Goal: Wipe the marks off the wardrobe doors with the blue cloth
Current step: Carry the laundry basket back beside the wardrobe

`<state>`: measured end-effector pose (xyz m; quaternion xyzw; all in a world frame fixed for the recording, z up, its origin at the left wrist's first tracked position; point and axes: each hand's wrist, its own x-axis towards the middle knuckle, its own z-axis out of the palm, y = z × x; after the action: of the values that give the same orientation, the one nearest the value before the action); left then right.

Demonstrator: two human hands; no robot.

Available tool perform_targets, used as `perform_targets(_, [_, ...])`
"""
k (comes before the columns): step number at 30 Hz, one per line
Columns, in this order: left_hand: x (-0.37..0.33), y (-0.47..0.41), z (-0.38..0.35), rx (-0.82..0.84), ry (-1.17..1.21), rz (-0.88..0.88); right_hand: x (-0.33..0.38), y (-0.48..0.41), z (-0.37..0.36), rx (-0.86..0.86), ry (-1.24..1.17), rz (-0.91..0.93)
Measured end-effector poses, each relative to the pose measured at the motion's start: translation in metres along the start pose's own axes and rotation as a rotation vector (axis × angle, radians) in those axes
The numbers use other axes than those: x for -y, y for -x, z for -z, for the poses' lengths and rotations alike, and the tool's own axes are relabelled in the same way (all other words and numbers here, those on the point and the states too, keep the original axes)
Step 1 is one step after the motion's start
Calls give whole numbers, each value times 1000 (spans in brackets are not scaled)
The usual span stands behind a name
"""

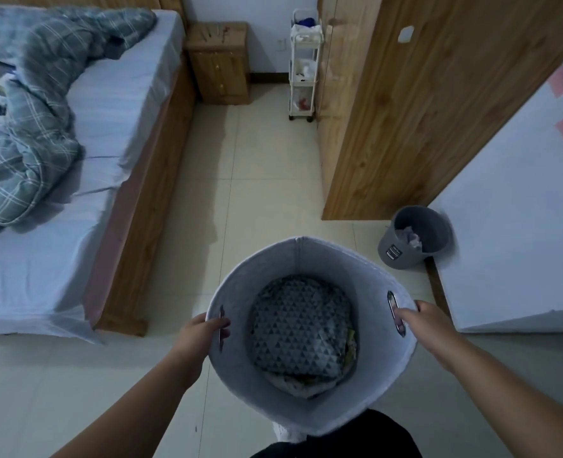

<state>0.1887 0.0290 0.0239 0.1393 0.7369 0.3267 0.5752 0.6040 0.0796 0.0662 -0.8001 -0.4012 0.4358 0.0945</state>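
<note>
I hold a grey felt laundry basket [230,292] in front of me by its two handle slots. My left hand [201,332] grips the left slot and my right hand [419,322] grips the right slot. Inside the basket lies folded fabric with a grey triangle pattern [300,322]. The wooden wardrobe [399,110] stands ahead on the right, seen from its side panel. A small blue item [306,20] sits on the top shelf of the white cart; I cannot tell whether it is the blue cloth.
A bed [115,110] with a rumpled plaid quilt [32,110] fills the left. A wooden nightstand [220,64] and white rolling cart [303,67] stand at the far wall. A grey waste bin [415,239] sits by the wardrobe's corner. Tiled floor runs between bed and wardrobe.
</note>
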Motion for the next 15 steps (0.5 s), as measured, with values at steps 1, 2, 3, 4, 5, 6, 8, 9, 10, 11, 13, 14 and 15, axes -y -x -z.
perform_targets(1, [-13,-8,-1,-15,5,0,12,-10,1,5,-5,6])
perform_targets(2, [-26,-15,-2,-26,10,3,24,-21,1,14,-12,14])
perform_targets(3, [-39,-23,-4,-31,15,7,36,-33,0,24,-24,23])
perform_targets(4, [-52,-31,-6,-33,15,10,48,-47,0,32,-32,30])
perform_targets(5, [-65,-40,-8,-39,13,9,61,-62,-1,38,-35,36])
perform_targets(6, [-77,-48,-11,-45,6,12,74,-76,0,47,-35,37])
perform_targets(8, [-103,-67,-15,-58,-9,24,103,-106,2,74,-30,39])
perform_targets(9, [-116,-76,-17,-66,-20,33,117,-119,4,82,-21,34])
perform_targets(10, [-129,-85,-18,-74,-27,41,132,-131,7,85,-9,30])
perform_targets(11, [-142,-93,-20,-81,-28,44,147,-143,9,89,-4,30])
perform_targets(13, [-164,-109,-25,-92,-24,47,176,-164,13,97,-9,28])
perform_targets(14, [-175,-116,-28,-99,-21,47,190,-175,13,100,-8,31])
perform_targets(15, [-186,-123,-30,-103,-16,50,203,-184,14,103,0,36])
